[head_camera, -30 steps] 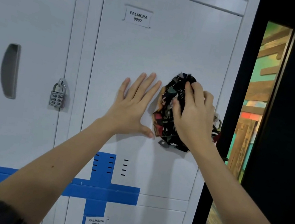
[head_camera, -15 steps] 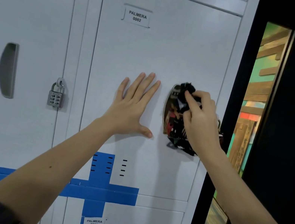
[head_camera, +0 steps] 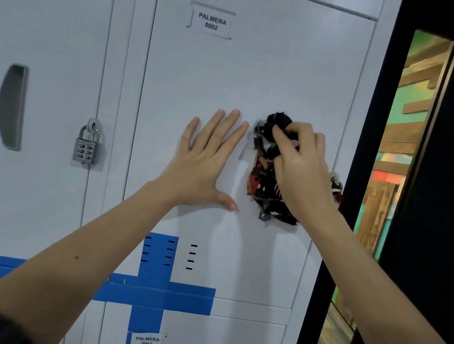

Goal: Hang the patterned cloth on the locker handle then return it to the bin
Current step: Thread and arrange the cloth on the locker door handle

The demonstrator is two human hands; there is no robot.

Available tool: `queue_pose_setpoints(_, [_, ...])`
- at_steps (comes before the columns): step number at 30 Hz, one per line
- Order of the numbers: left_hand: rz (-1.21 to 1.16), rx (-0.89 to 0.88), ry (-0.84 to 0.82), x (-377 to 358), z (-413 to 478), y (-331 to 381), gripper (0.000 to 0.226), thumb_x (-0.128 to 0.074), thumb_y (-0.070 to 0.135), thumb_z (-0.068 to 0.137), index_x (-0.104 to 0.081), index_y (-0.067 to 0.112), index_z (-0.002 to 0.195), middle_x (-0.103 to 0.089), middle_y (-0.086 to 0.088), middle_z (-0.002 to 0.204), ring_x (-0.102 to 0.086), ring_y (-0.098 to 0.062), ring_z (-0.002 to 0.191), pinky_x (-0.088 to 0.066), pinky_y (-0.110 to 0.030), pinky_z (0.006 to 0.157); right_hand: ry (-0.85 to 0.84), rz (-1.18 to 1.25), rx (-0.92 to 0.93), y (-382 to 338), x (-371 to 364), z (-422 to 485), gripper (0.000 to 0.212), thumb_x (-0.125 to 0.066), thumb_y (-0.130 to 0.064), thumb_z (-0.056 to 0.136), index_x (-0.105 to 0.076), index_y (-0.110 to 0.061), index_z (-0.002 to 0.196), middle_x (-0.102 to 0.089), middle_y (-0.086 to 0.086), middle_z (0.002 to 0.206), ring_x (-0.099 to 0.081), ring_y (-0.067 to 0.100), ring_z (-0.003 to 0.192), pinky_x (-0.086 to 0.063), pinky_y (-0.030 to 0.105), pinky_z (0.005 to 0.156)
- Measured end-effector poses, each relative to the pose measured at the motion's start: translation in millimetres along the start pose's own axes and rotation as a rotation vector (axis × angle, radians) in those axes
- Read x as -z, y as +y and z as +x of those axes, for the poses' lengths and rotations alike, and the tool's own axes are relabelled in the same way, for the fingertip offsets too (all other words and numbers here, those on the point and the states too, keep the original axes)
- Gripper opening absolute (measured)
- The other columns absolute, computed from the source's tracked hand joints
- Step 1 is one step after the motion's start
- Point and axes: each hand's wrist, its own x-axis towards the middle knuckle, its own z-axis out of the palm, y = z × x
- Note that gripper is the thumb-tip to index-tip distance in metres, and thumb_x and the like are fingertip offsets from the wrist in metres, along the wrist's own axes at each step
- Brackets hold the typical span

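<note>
White locker doors fill the view; the left hand point(head_camera: 205, 165) lies flat on door 0002, fingers spread. Just right of its fingertips the right hand point(head_camera: 300, 172) pinches the patterned cloth point(head_camera: 263, 181) – bunched, long axis vertical – against the hidden locker handle, so the right is nearer
</note>
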Motion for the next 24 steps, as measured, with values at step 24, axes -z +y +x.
queue_pose_setpoints(24, [0.030,-0.005,-0.008,2.7,0.2,0.2,0.135,-0.064,0.076,0.053,0.019,0.019,0.142,0.022,-0.001,0.153,0.028,-0.013,0.135,0.033,-0.032,0.100,-0.206,-0.076,0.151,-0.3,10.0,-41.7,0.036,-0.068,0.013,0.067,-0.066,0.005,0.102,-0.063,0.020,0.102,-0.055,0.037,0.078,-0.053,0.037,0.058])
